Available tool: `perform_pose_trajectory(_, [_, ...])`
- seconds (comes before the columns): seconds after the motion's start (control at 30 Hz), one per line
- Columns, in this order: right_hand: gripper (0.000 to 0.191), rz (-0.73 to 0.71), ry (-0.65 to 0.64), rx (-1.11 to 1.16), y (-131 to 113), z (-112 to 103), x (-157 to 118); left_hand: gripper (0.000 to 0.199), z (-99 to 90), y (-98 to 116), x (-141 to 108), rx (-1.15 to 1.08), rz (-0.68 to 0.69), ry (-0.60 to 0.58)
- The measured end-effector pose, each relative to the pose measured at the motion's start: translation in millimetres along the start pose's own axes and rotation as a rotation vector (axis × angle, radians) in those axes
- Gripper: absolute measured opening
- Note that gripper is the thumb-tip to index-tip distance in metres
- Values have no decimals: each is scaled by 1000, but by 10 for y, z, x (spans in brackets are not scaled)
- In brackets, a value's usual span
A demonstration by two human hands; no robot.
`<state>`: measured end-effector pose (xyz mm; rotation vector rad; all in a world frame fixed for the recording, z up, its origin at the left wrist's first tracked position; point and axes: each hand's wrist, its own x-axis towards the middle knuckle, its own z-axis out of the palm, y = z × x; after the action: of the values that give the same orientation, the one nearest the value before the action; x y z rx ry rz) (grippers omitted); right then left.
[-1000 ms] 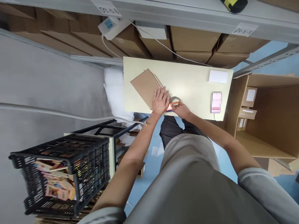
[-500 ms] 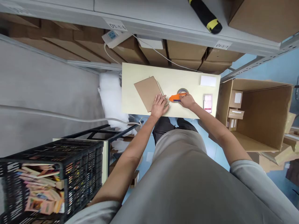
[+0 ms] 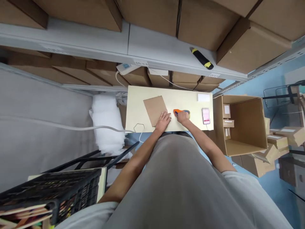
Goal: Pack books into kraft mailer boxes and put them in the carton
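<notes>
A flat brown cardboard box (image 3: 153,109) lies at an angle on the pale table (image 3: 135,95). My left hand (image 3: 163,120) rests on its lower right corner, fingers stretched out and lying flat. Just to the right, my right hand (image 3: 183,117) is closed around an orange tape dispenser (image 3: 177,111), whose tip points left toward the box. A small gap separates the dispenser from the box edge. Part of the tape roll (image 3: 188,113) shows behind my right hand.
A phone (image 3: 206,115) and a white pad (image 3: 203,97) lie at the table's right. Beyond stands a large open carton (image 3: 247,124) with small parcels. A shelf above holds boxes and a utility knife (image 3: 202,58). White wrap (image 3: 106,124) and a black crate (image 3: 78,190) are left.
The camera view has shifted, showing more of the upper shelf. The tape dispenser has drawn slightly away from the box edge. My left hand stays on the box.
</notes>
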<state>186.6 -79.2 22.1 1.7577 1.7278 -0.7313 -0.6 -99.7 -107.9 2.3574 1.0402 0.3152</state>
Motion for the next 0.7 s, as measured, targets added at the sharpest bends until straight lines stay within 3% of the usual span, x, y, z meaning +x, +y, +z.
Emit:
perform_pose_trajectory(0.13, [46,152,79,25,84,-253,-65,25,-240,-153,-147,-26,138,-102])
perform_pose_trajectory(0.2, [53,194,169,89,143,-380,-169,21,-401,-161,-164,-65,149,-87])
perform_pose_trajectory(0.3, [63,277,310,260,178,-600,-351,31,-752,-60,-17,-145,99,93])
perform_pose_trajectory(0.4, [56,281,454,425,162,-918,-481,34,-1258,132,344,-189,139,346])
perform_pose_trajectory(0.57, [48,50,741,491,123,-1674,-482,32,-2140,435,1051,-175,202,578])
perform_pose_trajectory(0.7, [45,-74,847,291,99,-2314,-293,27,-2559,524,1297,-134,202,669])
